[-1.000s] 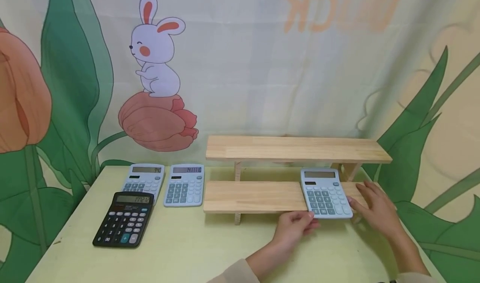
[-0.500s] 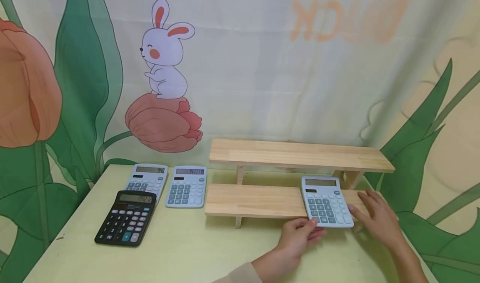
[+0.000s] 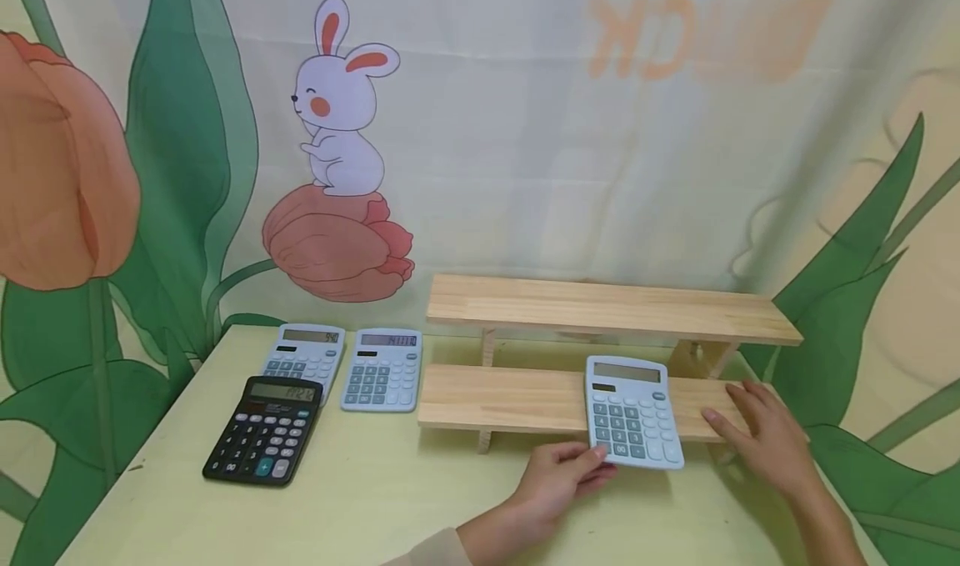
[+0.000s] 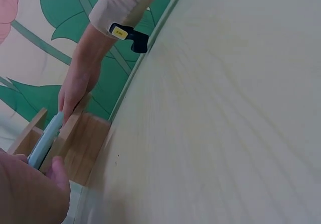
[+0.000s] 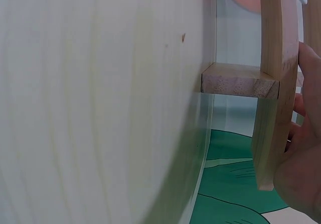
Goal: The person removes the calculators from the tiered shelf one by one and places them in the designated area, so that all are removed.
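Observation:
My left hand [image 3: 551,481] pinches the lower left corner of a light blue calculator [image 3: 636,412], thumb on its face and fingers underneath. The calculator faces up, its display blank, and overlaps the lower board [image 3: 502,395] of a two-tier wooden shelf in the head view. Edge-on in the left wrist view, the calculator [image 4: 46,139] shows as a thin slab beside the board. My right hand [image 3: 768,445] rests on the right end of the lower board with relaxed fingers, apart from the calculator. In the right wrist view that hand [image 5: 306,148] lies along the board's edge.
Left of the shelf, two more light blue calculators lie on the table: one near it [image 3: 382,370], another [image 3: 311,353] partly covered by a black calculator [image 3: 262,433]. The upper board [image 3: 615,308] stands behind, close to the printed curtain [image 3: 525,132].
My left hand has drawn the calculator left along the lower board, away from my right thumb. My right hand stays at the shelf's right end. The head view has shifted slightly.

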The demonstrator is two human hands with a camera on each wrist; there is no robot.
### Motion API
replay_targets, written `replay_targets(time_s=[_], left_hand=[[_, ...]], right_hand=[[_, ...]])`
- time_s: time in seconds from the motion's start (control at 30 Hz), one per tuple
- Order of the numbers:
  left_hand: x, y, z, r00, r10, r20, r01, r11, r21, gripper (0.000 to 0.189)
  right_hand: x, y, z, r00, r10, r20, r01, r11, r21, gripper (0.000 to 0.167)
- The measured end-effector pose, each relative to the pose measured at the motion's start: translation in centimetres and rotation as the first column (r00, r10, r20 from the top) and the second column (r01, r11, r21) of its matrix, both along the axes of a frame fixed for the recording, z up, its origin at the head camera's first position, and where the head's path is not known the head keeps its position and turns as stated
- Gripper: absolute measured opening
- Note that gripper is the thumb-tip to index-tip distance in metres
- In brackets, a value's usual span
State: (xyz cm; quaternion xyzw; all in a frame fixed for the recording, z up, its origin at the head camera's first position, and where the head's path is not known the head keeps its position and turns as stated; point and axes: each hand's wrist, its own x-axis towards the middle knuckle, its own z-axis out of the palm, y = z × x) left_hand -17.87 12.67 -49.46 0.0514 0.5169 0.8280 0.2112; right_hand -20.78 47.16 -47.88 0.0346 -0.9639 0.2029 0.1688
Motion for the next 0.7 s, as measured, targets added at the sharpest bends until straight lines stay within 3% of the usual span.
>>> replay_targets(time_s=[0.1, 0.37, 0.47, 0.7], left_hand=[[-0.1, 0.1, 0.3, 1.0, 0.017, 0.013, -0.018, 1.0, 0.016, 0.028], [-0.5, 1.1, 0.5, 0.988, 0.089, 0.126, -0.097, 0.993, 0.063, 0.028], [-0.3, 0.8, 0.5, 0.993, 0.05, 0.111, -0.059, 0.995, 0.078, 0.027], [-0.1, -0.4, 1.4, 0.993, -0.11, 0.044, 0.107, 0.992, 0.066, 0.038]], right_hand=[[0.2, 0.1, 0.1, 1.0, -0.002, 0.002, 0.002, 1.0, -0.003, 0.071], [0.1, -0.2, 0.1, 1.0, 0.001, 0.001, -0.001, 1.0, -0.011, 0.071], [0.1, -0.3, 0.0, 1.0, 0.004, -0.006, -0.004, 1.0, -0.01, 0.071], [0.1, 0.0, 0.1, 1.0, -0.001, -0.019, 0.001, 1.0, -0.001, 0.071]])
